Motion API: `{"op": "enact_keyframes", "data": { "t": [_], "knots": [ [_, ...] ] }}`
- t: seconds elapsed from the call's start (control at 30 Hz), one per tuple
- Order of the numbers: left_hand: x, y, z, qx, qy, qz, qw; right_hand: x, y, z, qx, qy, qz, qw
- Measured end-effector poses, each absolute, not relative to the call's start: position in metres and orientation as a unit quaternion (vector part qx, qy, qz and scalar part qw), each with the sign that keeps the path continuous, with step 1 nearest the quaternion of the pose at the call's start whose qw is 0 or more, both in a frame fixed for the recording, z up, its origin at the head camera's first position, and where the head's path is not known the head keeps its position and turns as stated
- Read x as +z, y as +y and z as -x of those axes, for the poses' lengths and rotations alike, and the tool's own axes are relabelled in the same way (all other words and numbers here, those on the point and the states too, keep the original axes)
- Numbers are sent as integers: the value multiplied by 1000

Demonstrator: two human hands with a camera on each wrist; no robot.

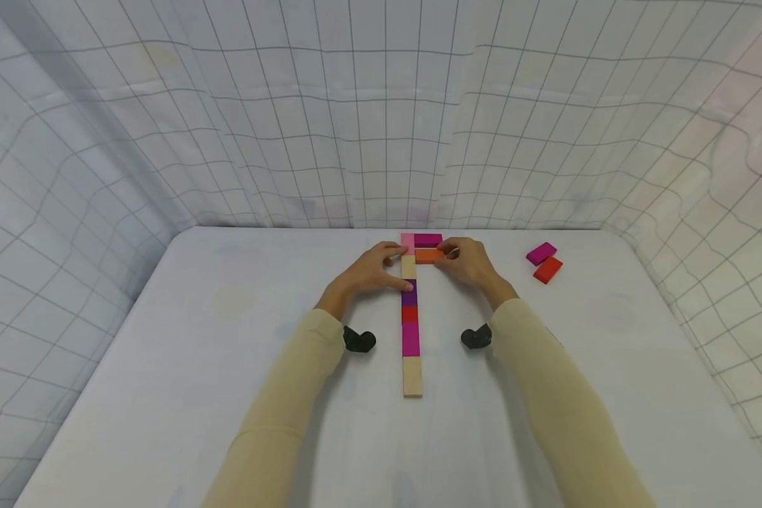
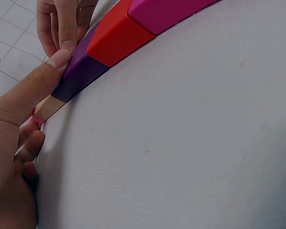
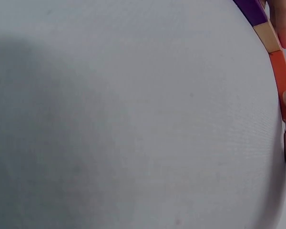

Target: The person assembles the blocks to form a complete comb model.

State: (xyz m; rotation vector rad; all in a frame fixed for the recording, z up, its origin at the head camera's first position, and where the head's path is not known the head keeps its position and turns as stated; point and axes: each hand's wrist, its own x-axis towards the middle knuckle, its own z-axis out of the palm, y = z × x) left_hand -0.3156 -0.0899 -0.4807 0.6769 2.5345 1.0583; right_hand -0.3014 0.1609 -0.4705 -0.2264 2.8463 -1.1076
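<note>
A straight column of flat blocks runs away from me: pink (image 1: 408, 240), plain wood (image 1: 408, 268), purple (image 1: 409, 295), red (image 1: 409, 315), magenta (image 1: 410, 340) and plain wood (image 1: 412, 377). From the pink end a magenta block (image 1: 428, 240) extends right. Just nearer lies an orange block (image 1: 426, 257), its left end against the column. My right hand (image 1: 468, 262) pinches the orange block's right end. My left hand (image 1: 370, 272) spreads along the column's left side, thumb on the purple block (image 2: 83, 71), a fingertip at the pink one.
Off to the right on the white table (image 1: 228, 353) lie a loose magenta block (image 1: 541, 253) and a red block (image 1: 548, 270), touching or nearly so. Gridded white cloth (image 1: 394, 141) hangs behind the table and on both sides.
</note>
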Motion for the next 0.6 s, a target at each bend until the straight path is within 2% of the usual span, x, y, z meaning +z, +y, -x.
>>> {"op": "enact_keyframes", "data": {
  "t": [0.23, 0.6],
  "knots": [
    [-478, -91, 314, 375, 882, -237, 159, -469, 163, 303, -361, 928, 87, 43],
    [-477, -91, 311, 372, 883, -239, 158, -448, 183, 297, -339, 931, 107, 79]
  ]
}}
